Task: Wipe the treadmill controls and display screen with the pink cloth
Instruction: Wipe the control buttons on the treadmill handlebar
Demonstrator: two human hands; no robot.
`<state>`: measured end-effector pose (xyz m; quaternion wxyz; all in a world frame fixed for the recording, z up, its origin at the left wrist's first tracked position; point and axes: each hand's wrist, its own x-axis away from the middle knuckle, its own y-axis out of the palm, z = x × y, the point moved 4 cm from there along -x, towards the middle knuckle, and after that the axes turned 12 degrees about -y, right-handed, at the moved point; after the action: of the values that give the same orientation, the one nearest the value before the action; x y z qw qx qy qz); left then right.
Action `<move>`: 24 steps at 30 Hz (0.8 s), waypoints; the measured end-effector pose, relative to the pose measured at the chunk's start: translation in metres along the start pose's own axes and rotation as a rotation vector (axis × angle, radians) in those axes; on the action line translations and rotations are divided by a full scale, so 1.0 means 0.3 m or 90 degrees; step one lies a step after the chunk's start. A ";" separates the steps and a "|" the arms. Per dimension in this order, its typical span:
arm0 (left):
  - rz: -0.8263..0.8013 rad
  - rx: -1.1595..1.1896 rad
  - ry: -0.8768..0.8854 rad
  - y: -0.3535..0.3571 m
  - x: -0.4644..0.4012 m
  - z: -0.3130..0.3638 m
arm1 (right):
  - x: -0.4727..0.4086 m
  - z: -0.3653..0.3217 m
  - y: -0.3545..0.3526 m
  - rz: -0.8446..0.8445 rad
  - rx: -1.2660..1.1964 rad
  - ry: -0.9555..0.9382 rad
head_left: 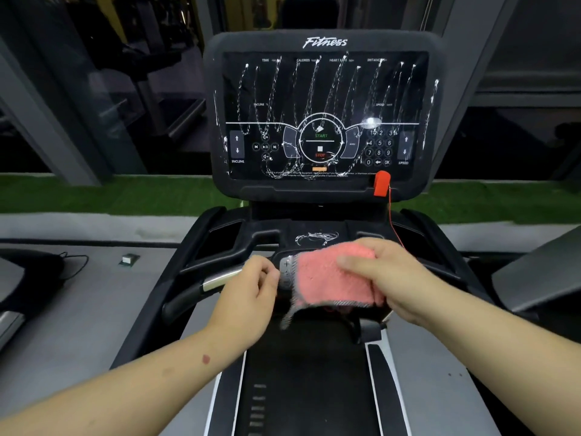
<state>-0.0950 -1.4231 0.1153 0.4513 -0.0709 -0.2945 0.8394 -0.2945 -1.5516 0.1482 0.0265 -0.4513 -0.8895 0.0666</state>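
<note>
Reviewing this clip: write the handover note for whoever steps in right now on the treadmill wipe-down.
Right hand grips the pink cloth, pressed on the lower control pad at the centre bar.
Left hand rests beside the pad, holding nothing, fingers loosely curled.
Display screen is streaked with white foam lines, not yet wiped.
Foam also sits on the ledge behind the cloth.
Left: finish pad, wipe ledge, then the whole screen.

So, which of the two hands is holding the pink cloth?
The right hand grips the pink knitted cloth over the black handlebar control pad. The left hand holds no cloth; its fingers rest beside the pad.
</note>
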 end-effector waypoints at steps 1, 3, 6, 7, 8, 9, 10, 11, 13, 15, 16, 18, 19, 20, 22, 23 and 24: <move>0.013 -0.010 -0.001 -0.007 -0.019 -0.010 | -0.014 -0.009 -0.019 0.020 -0.026 -0.013; 0.024 -0.042 0.010 -0.022 -0.067 -0.024 | -0.040 -0.046 -0.055 0.067 -0.056 -0.034; 0.028 -0.201 0.030 -0.031 -0.164 -0.053 | -0.082 -0.079 -0.109 0.173 -0.075 -0.044; 0.023 -0.277 0.026 -0.029 -0.197 -0.065 | -0.098 -0.080 -0.128 0.189 -0.059 -0.060; 0.012 -0.349 0.013 -0.025 -0.228 -0.075 | -0.102 -0.100 -0.130 0.185 -0.019 -0.075; -0.005 -0.412 0.001 -0.019 -0.255 -0.085 | -0.113 -0.107 -0.135 0.176 0.029 -0.093; -0.027 -0.467 -0.009 -0.013 -0.276 -0.093 | -0.115 -0.127 -0.126 0.162 0.067 -0.111; -0.052 -0.514 -0.014 -0.004 -0.294 -0.100 | -0.125 -0.127 -0.121 0.157 0.094 -0.132; -0.096 -0.584 -0.004 0.019 -0.320 -0.113 | -0.126 -0.152 -0.093 0.164 0.200 -0.180; -0.113 -0.613 0.013 0.040 -0.339 -0.132 | -0.142 -0.145 -0.060 0.162 0.279 -0.207; -0.113 -0.611 0.018 0.046 -0.347 -0.142 | -0.146 -0.141 -0.032 0.151 0.292 -0.204; -0.117 -0.590 0.024 0.051 -0.358 -0.160 | -0.167 -0.095 0.023 0.091 0.335 -0.170; -0.122 -0.577 0.028 0.051 -0.361 -0.166 | -0.179 -0.055 0.046 0.044 0.371 -0.158; -0.129 -0.565 0.031 0.051 -0.365 -0.170 | -0.179 -0.025 0.080 -0.010 0.407 -0.153; -0.139 -0.541 0.035 0.050 -0.370 -0.173 | -0.177 0.035 0.139 -0.127 0.484 -0.164; -0.142 -0.532 0.036 0.050 -0.373 -0.175 | -0.176 0.055 0.157 -0.155 0.518 -0.195; -0.143 -0.525 0.036 0.049 -0.375 -0.177 | -0.179 0.065 0.169 -0.169 0.529 -0.226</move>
<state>-0.0195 -1.4963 0.0471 0.4817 -0.2359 -0.5990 0.5945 -0.2243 -1.5672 0.1222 0.0610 -0.2663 -0.8282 0.4893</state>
